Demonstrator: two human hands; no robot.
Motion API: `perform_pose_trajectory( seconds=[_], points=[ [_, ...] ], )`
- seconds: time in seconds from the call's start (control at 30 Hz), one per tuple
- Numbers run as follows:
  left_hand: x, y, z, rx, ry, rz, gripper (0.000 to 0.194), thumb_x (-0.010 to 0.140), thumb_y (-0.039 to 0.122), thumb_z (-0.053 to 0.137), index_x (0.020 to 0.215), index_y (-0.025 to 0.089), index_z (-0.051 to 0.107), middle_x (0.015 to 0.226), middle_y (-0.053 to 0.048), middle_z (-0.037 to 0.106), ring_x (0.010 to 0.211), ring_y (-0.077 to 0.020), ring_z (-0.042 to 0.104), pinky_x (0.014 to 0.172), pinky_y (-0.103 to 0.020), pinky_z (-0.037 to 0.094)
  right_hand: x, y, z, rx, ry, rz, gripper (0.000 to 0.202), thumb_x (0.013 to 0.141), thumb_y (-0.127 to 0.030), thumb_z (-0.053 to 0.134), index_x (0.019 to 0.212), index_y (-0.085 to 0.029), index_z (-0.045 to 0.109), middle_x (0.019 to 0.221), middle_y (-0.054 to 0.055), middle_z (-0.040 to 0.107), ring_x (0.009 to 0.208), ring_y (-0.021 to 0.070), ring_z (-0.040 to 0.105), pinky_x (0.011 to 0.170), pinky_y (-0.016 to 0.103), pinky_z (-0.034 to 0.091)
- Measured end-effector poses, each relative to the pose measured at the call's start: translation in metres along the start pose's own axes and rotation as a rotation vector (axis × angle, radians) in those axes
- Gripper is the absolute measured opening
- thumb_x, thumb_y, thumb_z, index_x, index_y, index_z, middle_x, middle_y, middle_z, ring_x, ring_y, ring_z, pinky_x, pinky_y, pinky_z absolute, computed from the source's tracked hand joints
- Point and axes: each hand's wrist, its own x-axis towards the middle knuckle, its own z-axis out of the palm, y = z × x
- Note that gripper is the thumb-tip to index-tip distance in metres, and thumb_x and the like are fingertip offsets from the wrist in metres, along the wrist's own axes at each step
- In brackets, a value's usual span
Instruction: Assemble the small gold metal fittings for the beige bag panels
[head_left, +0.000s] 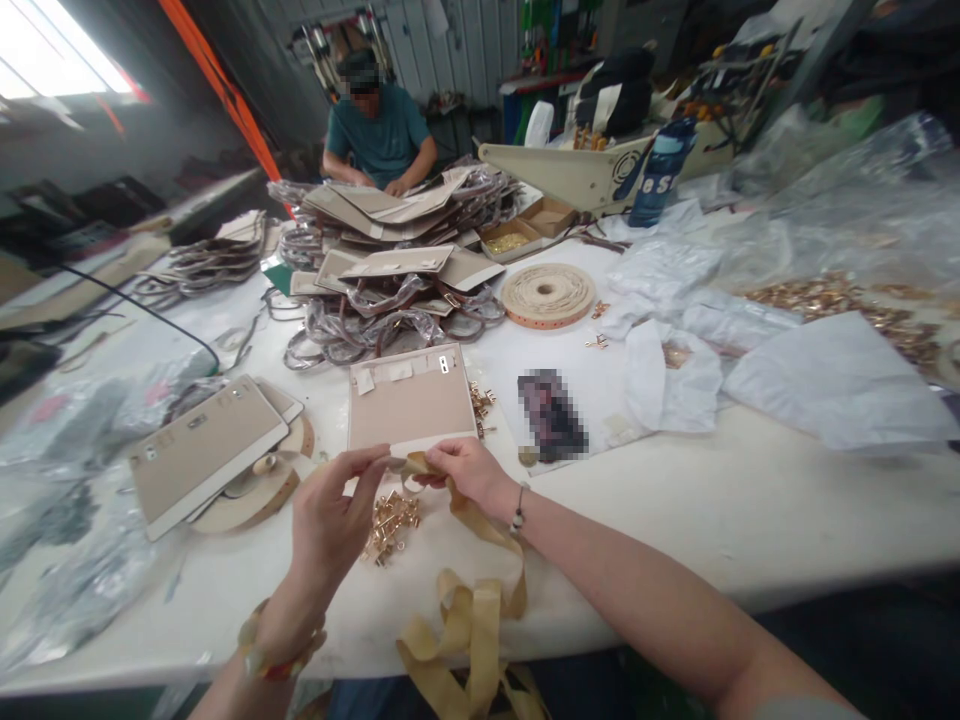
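Your right forearm [652, 600], nearest the viewpoint, enters from the lower right and ends in your right grip [472, 472], its thumb and fingers closed around a yellowish-tan ribbon [486, 620]. From that grip the ribbon drops to the desk [622, 540] and gathers in loose folds at the front edge, some hanging below it. Your left grip [330, 510] meets the ribbon's other visible part, thumb and forefinger pinched at its end; whether a small piece also sits between them, you cannot tell. Just beside your left fingers lies a heap of gold-coloured metal fittings [394, 525].

Beyond your hands a beige panel [409, 400] lies flat, with more gold fittings at its right side. To the left, a second panel [210, 450] leans across a roll of tape [259, 495]; farther back, a larger roll [547, 297] rests flat beside a pile of panels with plastic-wrapped brown straps [397, 325]. Behind the pile sits another person [379, 140], head bent, with a blue bottle [660, 175] standing off to the right.
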Motion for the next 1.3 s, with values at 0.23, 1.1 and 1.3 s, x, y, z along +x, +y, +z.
perform_pose_trajectory(
  seconds=[0.23,1.1,1.3],
  points=[
    [0.003,0.008,0.001,-0.091,-0.191,0.119,0.007,0.090,0.029,0.064,0.094,0.024,0.068,0.085,0.001,0.078,0.068,-0.0144,0.072,0.064,-0.023,0.056,-0.022,-0.020,0.000,-0.372,0.053,-0.608,0.039,0.090,-0.023,0.058,0.129,-0.023,0.066,0.129,0.009,0.068,0.122,0.0234,0.060,0.108,0.040,0.043],
    [0.001,0.000,-0.001,0.252,-0.201,0.449,0.026,0.092,0.018,0.059,0.110,0.030,0.072,0.110,-0.003,0.076,0.097,-0.0232,0.070,0.081,-0.037,0.055,-0.017,-0.014,0.000,-0.638,-0.077,-0.513,0.013,0.092,-0.025,0.065,0.090,-0.019,0.076,0.082,0.005,0.073,0.080,0.0190,0.063,0.078,0.030,0.044],
    [0.001,-0.008,0.000,0.341,-0.151,0.580,0.024,0.091,0.016,0.058,0.103,0.029,0.074,0.099,-0.003,0.078,0.087,-0.0204,0.070,0.075,-0.034,0.051,-0.010,-0.004,0.004,-0.056,-0.094,-0.172,0.035,0.080,-0.049,0.074,0.090,-0.016,0.079,0.078,0.004,0.074,0.073,0.0167,0.063,0.071,0.029,0.047]
  ],
)
